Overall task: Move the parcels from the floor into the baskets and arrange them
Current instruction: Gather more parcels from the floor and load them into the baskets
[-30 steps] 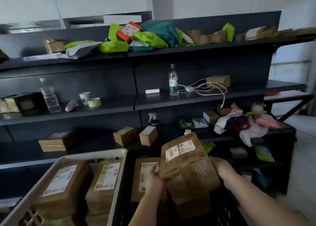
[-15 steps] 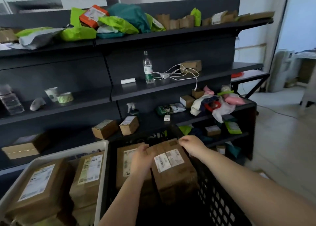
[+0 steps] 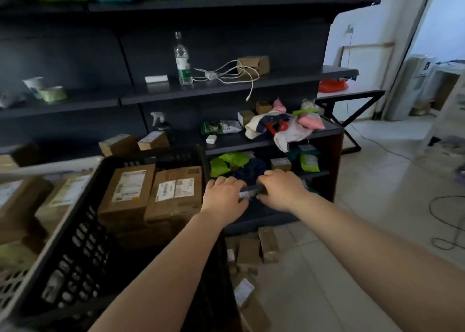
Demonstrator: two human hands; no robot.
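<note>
Judging from how things lie, the placing step is done for two brown parcels: one labelled parcel (image 3: 129, 192) and a second (image 3: 176, 193) stand side by side, leaning upright, inside the black basket (image 3: 75, 243), the second against the basket's right wall. More parcels (image 3: 251, 253) lie on the floor just right of the black basket's right wall, so the step in hand looks like the turn toward fetching the next one. Both hands are out past the black basket's right corner, close together in front of a low dark shelf. The left hand (image 3: 224, 197) has its fingers bent downward, and the right hand (image 3: 281, 190) is likewise curled, knuckles up; between them a small pale, blurred item (image 3: 245, 195) shows. Whether the hands pinch that item, rest on the shelf edge or hold nothing cannot be told, as the fingertips are hidden and the spot is smeared. The next move probably calls for lowering both hands to the floor parcels beside the black basket, taking one in a two-handed grip and setting it upright in the gap in front of the standing pair. A white basket (image 3: 15, 279), also holding parcels, sits left of the black basket.
</note>
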